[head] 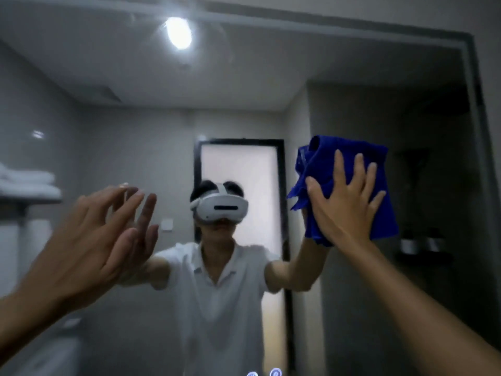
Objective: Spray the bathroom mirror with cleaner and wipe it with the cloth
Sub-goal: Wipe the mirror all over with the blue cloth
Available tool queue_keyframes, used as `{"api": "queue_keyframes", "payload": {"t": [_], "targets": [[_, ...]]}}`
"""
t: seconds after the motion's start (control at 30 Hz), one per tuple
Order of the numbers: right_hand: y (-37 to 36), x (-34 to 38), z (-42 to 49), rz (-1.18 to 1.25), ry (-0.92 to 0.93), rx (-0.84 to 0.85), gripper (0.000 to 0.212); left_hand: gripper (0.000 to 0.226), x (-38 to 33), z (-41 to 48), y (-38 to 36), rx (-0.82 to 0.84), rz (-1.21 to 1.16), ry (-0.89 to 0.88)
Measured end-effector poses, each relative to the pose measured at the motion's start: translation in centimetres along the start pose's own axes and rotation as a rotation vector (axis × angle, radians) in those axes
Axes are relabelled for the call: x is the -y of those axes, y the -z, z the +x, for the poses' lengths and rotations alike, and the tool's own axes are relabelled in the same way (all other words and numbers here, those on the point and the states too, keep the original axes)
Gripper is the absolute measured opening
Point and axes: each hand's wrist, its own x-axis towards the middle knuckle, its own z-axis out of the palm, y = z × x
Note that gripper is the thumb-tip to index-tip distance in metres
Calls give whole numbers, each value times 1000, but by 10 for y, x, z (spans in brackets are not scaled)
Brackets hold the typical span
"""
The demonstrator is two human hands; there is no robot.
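The bathroom mirror (pixel 339 77) fills almost the whole view and reflects me and the room. A crumpled blue cloth (pixel 379 221) lies flat against the glass at the right, about halfway up. My right hand (pixel 344 202) presses on the cloth with straight, spread fingers. My left hand (pixel 105 234) is raised at the left with relaxed, slightly bent fingers and holds nothing; its fingertips are close to the glass, and I cannot tell whether they touch it. No spray bottle is in view.
The mirror's dark frame (pixel 479 109) runs along the top and right edges. In the reflection I see a ceiling lamp (pixel 179 32), folded white towels on a shelf (pixel 27 183) at the left, a frosted door (pixel 238 169) behind me and small jars (pixel 420 242) on a right-hand shelf.
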Motion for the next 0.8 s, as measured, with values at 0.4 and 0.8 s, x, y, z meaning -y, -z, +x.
{"api": "queue_keyframes", "payload": {"t": [0.4, 0.8], "targets": [[-32, 198, -75, -137, 880, 226, 79, 58, -17, -1, 45, -89, -169, 67], [-77, 164, -266, -46, 980, 229, 81, 60, 31, -112, 50, 87, -118, 248]]}}
